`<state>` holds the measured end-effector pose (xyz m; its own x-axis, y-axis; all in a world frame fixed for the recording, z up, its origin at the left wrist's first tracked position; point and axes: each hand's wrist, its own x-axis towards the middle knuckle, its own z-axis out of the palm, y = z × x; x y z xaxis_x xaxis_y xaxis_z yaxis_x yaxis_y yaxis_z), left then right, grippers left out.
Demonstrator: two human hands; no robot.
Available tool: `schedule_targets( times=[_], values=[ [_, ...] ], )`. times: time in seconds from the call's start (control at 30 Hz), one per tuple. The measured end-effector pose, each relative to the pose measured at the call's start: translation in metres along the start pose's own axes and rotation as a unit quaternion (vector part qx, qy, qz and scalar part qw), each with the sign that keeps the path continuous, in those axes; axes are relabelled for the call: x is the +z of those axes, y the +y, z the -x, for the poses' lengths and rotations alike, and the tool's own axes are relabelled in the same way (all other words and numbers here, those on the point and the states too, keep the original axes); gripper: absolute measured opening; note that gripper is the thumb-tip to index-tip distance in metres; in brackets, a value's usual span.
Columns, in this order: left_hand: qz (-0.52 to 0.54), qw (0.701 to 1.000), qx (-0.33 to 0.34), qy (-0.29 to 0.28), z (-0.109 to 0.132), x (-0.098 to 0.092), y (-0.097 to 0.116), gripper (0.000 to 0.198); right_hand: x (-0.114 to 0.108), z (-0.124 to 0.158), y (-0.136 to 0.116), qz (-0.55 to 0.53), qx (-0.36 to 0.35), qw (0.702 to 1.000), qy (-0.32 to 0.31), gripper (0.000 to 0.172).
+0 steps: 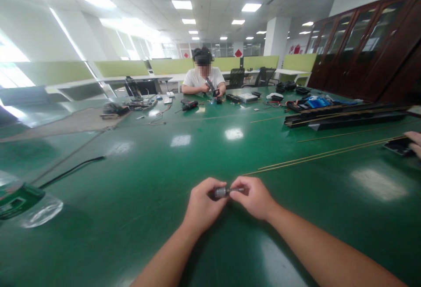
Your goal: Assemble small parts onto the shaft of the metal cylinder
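A part [221,192] between left hand [204,203] and right hand [252,197] — bottle [21,199] to their left, rods [329,153] ahead-right, on the worktop [131,208].

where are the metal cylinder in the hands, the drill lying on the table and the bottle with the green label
Metal cylinder [221,192], head view: its grey side.
Drill [190,105], head view: its dark body.
Bottle [31,198], head view: its green label.

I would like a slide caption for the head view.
Left hand and right hand hold a small grey part over a green table, with a co-worker opposite.
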<state>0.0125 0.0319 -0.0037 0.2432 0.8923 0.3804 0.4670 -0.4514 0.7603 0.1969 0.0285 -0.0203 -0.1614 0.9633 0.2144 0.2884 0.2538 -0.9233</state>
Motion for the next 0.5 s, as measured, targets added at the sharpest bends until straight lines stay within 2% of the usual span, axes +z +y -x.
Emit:
schedule_targets(
  times=[0.5],
  values=[
    [0.005,1.000,-0.003,0.012,-0.0011,0.0004,-0.0054,0.016,0.0003,0.0001,0.0026,-0.010,0.006,1.000,0.008,0.006]
  ],
)
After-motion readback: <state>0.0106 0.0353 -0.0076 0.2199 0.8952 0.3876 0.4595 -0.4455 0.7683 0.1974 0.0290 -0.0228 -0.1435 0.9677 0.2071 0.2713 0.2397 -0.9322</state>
